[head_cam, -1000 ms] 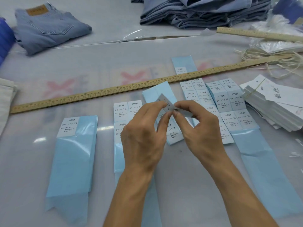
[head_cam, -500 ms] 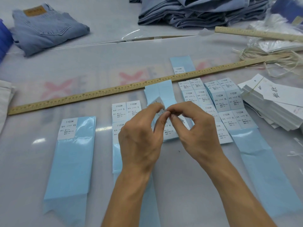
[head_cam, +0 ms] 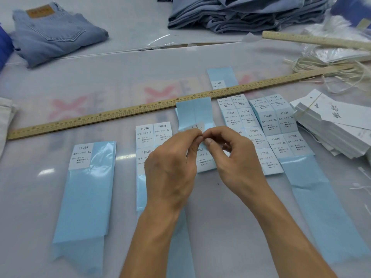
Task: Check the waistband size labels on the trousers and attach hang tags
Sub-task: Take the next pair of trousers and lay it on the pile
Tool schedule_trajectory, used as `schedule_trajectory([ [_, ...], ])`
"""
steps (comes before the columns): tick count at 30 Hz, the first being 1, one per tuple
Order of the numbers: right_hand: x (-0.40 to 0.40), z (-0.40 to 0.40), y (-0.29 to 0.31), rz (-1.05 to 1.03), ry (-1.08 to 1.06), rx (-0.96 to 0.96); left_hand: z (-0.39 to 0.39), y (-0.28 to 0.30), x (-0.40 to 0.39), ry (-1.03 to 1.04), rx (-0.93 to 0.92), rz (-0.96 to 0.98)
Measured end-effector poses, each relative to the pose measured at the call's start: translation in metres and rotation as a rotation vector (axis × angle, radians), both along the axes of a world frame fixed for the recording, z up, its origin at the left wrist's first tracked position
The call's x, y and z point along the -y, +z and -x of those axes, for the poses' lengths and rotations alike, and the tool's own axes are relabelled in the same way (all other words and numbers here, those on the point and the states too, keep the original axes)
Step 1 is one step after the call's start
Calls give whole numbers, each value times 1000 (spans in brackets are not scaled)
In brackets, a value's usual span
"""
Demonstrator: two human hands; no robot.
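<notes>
Head view. Both hands meet over the middle of the bench (head_cam: 200,197). The left hand (head_cam: 170,167) and right hand (head_cam: 234,157) each pinch the same small sticker (head_cam: 197,127) between thumb and fingertips; both grips are grasping it, held just above the sheet marked M (head_cam: 204,159). The sticker's print is too blurred to read.

Blue backing sheets lie in a row across the bench: the XS sheet (head_cam: 86,189) at the left with one sticker on it, the S sheet (head_cam: 153,135) just beside the left hand, the L sheets (head_cam: 239,115) and the XL sheets (head_cam: 281,125) to the right (each sticker headed 1103#). A long wooden ruler (head_cam: 120,112) runs diagonally behind them, touching the top edge of a folded blue strip (head_cam: 194,113).

A stack of white hang tags (head_cam: 337,125) sits at the right edge, near the XL sheets. Pale string (head_cam: 325,69) is bunched beyond it, beside a second ruler (head_cam: 313,40). One folded pair of jeans (head_cam: 56,33) lies far left; a pile of trousers (head_cam: 241,13) lies at the far side, well apart from the hands.
</notes>
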State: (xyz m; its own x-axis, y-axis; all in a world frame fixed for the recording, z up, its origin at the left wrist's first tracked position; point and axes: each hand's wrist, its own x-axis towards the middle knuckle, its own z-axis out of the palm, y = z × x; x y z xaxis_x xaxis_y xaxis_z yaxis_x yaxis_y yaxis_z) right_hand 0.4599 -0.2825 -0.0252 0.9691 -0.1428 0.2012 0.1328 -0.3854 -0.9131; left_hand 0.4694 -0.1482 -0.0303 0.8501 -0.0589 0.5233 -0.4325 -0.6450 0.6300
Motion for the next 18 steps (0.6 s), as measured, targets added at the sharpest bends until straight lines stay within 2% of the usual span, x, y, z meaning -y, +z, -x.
schedule_trajectory([
  [11,-1,0,2,-83,5,-50,-1,-1,-5,-19,33,-15],
  [18,3,0,1,44,18,7,-2,-1,-5,-49,47,-20],
])
